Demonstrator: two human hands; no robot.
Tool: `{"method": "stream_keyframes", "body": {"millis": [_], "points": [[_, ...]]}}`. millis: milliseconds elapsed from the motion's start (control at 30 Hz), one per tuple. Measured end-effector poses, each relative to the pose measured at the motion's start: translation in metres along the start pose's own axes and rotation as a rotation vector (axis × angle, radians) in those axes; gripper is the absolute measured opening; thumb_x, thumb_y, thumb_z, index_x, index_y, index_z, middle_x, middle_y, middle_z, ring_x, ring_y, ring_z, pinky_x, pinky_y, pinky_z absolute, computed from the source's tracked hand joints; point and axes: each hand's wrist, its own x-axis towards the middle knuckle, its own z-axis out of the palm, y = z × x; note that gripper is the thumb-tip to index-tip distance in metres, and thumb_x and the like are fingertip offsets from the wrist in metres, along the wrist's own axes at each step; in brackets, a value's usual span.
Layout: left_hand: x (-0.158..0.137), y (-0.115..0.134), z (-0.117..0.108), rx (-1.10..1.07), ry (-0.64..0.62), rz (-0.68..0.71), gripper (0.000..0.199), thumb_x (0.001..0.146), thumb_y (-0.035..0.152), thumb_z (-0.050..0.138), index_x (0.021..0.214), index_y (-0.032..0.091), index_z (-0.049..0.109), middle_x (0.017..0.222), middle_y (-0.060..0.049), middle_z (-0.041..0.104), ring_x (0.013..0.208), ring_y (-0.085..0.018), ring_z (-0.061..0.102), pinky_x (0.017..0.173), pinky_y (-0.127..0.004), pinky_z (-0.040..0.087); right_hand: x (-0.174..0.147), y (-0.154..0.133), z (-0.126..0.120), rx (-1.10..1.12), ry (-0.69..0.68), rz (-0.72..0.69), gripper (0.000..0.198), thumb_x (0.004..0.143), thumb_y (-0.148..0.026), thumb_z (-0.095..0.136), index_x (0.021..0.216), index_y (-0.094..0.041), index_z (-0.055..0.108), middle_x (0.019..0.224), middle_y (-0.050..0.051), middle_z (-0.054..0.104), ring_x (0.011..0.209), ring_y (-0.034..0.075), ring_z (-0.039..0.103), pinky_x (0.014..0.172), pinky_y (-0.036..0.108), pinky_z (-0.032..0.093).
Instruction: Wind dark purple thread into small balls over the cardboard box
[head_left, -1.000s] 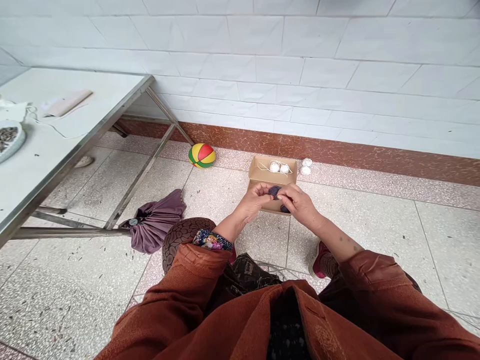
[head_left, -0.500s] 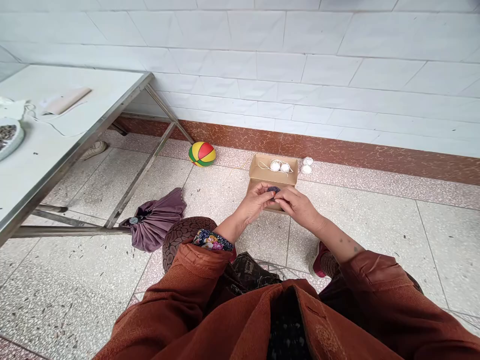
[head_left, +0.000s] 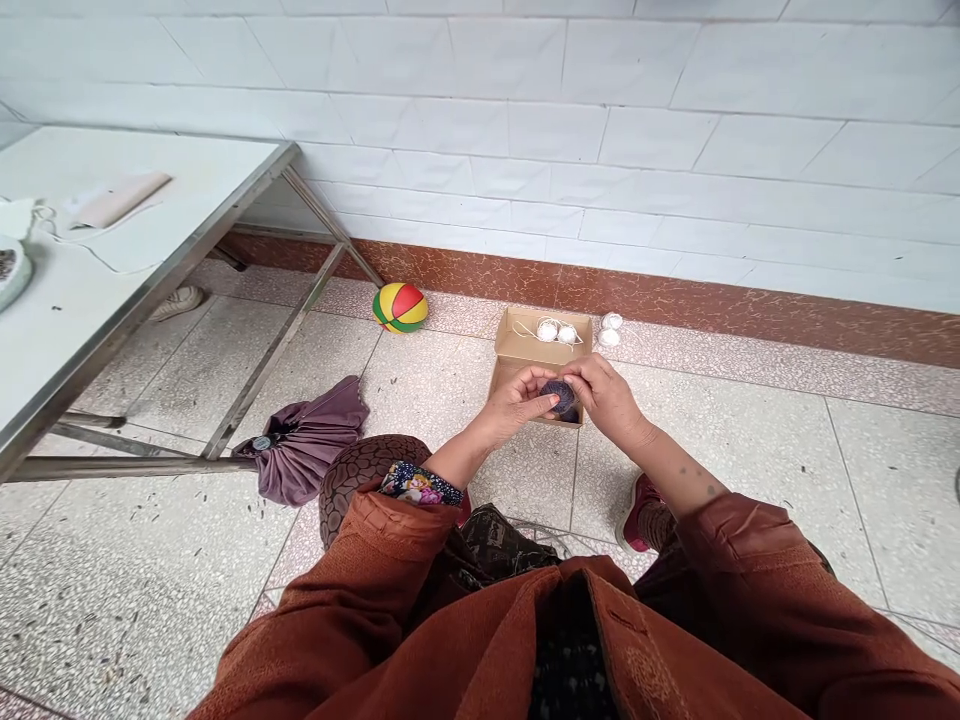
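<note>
A small ball of dark purple-grey yarn (head_left: 556, 395) is held in my left hand (head_left: 519, 398), thumb across its front and fingers behind. My right hand (head_left: 606, 398) is pinched at the ball's upper right side, seemingly on a strand of its yarn, too thin to make out clearly. Both hands are above an open cardboard box (head_left: 517, 345) on the floor. Inside the box, beneath my hands, another dark item shows partly. Two white yarn balls (head_left: 548, 330) with loose strands lie on the box's raised lid part.
More white yarn balls (head_left: 609, 337) sit right of the box by the wall. A coloured ball (head_left: 400, 307) and a folded purple umbrella (head_left: 311, 440) lie on the floor at left. A metal-framed table (head_left: 225, 160) stands at far left, bearing a bowl (head_left: 15, 275).
My right hand has drawn a little away from my left and turned, so more of the dark yarn ball shows. The view has shifted slightly.
</note>
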Motion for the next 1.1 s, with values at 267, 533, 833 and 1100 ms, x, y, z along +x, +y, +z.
{"method": "stream_keyframes", "body": {"millis": [267,533,833,1100], "points": [[-0.006,0.008,0.001,-0.171,-0.059,-0.029,0.051,0.077,0.036,0.084,0.124,0.025,0.068,0.124,-0.008,0.067,0.094,-0.015,0.066,0.077,-0.026,0.052,-0.004,0.004,0.025,0.201,0.11,0.245,0.019,0.099,-0.037,0.052,0.088,-0.024,0.06,0.081,0.003,0.063,0.075,0.02,0.059,0.073,0.034,0.05],[-0.007,0.014,-0.002,-0.322,0.02,-0.018,0.045,0.072,0.03,0.087,0.113,0.018,0.072,0.119,-0.009,0.068,0.1,-0.018,0.067,0.091,-0.034,0.053,-0.022,0.008,0.046,0.138,-0.061,0.183,0.017,0.101,-0.03,0.042,0.105,-0.022,0.057,0.094,0.008,0.067,0.085,0.024,0.065,0.078,0.037,0.053],[0.002,0.012,-0.017,0.021,0.199,0.098,0.045,0.066,0.022,0.085,0.106,0.018,0.067,0.102,-0.004,0.071,0.095,-0.016,0.063,0.094,-0.034,0.046,-0.021,-0.018,0.023,0.088,-0.211,-0.092,0.016,0.103,-0.027,0.047,0.102,-0.023,0.062,0.094,0.007,0.07,0.087,0.021,0.067,0.08,0.034,0.054],[0.002,0.009,-0.004,0.154,0.021,0.001,0.052,0.063,0.023,0.086,0.104,0.019,0.054,0.09,0.001,0.065,0.083,-0.012,0.059,0.08,-0.029,0.043,0.0,-0.016,-0.014,0.221,-0.038,-0.011,0.015,0.097,-0.033,0.063,0.088,-0.023,0.068,0.081,0.002,0.068,0.076,0.018,0.063,0.072,0.032,0.05]]}}
